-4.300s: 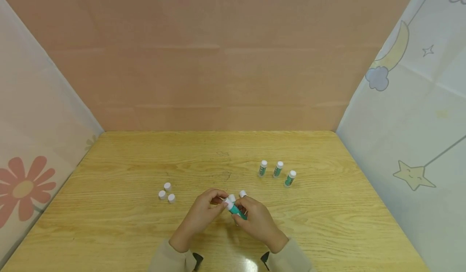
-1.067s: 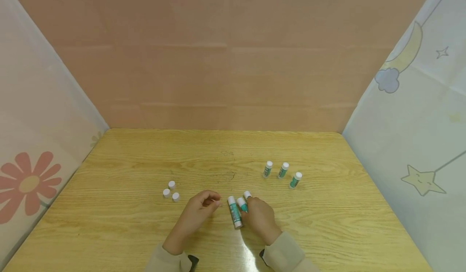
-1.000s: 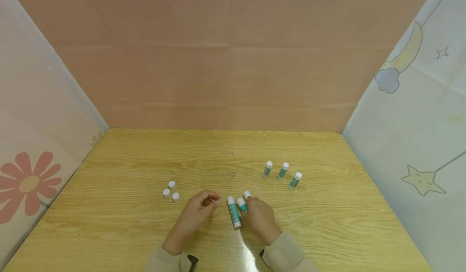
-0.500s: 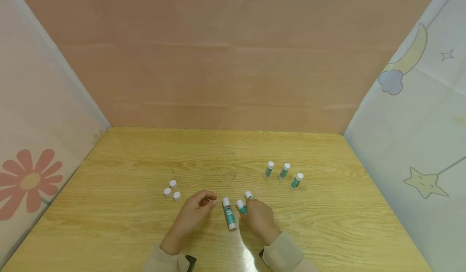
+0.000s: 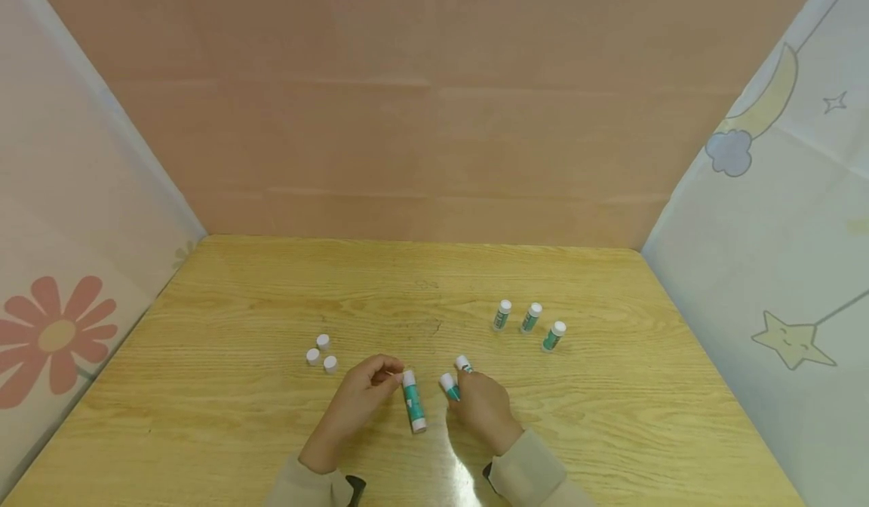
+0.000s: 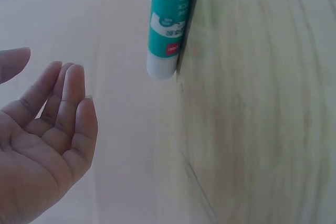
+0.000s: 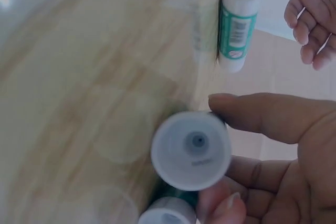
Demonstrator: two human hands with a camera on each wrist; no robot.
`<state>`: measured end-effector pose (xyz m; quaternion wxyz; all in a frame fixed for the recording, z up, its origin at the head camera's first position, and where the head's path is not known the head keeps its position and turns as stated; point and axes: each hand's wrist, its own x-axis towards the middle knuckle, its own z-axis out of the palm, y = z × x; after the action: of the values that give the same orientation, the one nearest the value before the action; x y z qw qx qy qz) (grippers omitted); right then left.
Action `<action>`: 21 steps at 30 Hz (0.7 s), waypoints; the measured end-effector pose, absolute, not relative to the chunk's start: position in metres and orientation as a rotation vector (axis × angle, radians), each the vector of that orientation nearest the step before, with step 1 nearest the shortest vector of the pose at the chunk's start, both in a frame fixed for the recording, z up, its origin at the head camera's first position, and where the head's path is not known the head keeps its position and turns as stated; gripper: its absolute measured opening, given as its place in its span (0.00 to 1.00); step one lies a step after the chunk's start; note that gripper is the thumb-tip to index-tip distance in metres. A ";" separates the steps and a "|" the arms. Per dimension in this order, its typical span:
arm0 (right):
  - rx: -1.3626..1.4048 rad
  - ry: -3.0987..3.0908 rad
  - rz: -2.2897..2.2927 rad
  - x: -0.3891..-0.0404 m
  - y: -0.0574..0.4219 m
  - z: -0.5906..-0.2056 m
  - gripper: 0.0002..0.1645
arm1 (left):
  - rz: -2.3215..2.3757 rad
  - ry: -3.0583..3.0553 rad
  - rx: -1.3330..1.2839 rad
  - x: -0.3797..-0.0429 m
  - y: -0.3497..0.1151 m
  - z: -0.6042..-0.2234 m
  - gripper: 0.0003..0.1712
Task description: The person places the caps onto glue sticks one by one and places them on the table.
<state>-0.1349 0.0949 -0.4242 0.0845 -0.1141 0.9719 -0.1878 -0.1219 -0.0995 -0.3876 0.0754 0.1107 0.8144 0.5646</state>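
Note:
My left hand (image 5: 361, 394) is relaxed with bent fingers and holds nothing; in the left wrist view its palm (image 6: 37, 156) shows bare. Just right of its fingertips lies a green-and-white capped glue stick (image 5: 413, 403), which the left wrist view shows with its label. My right hand (image 5: 485, 410) rests low over the table and grips a second glue stick (image 5: 449, 386) between thumb and fingers; its hollow white base (image 7: 191, 150) faces the right wrist camera. Close against that one lies a third glue stick (image 5: 465, 364), partly hidden under the fingers.
Three glue sticks stand upright at the right rear, the nearest one (image 5: 554, 336) a little apart. Three small white caps (image 5: 323, 342) are grouped on the left of the wooden table (image 5: 237, 288). Fabric panels enclose the back and sides.
Earlier both hands were together on a glue stick. The left hand has since come away from it. The loose glue stick has moved left over the table toward the left hand; the right hand stays.

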 end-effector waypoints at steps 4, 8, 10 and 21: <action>-0.327 2.892 -0.586 -0.135 0.095 -0.424 0.11 | 1.673 2.450 0.294 -0.118 -0.099 -0.380 0.08; -0.311 2.880 -0.648 -0.135 0.095 -0.425 0.14 | 1.676 2.457 0.271 -0.122 -0.104 -0.397 0.10; -0.310 2.868 -0.685 -0.135 0.096 -0.425 0.15 | 1.664 2.474 0.254 -0.125 -0.108 -0.410 0.12; -0.312 2.830 -0.775 -0.134 0.098 -0.422 0.16 | 1.681 2.459 0.197 -0.127 -0.117 -0.426 0.16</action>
<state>-0.1338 0.0983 -0.4223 0.0955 -0.1051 0.9547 -0.2616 -0.1273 -0.1168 -0.4261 0.0781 0.0657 0.8213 0.5613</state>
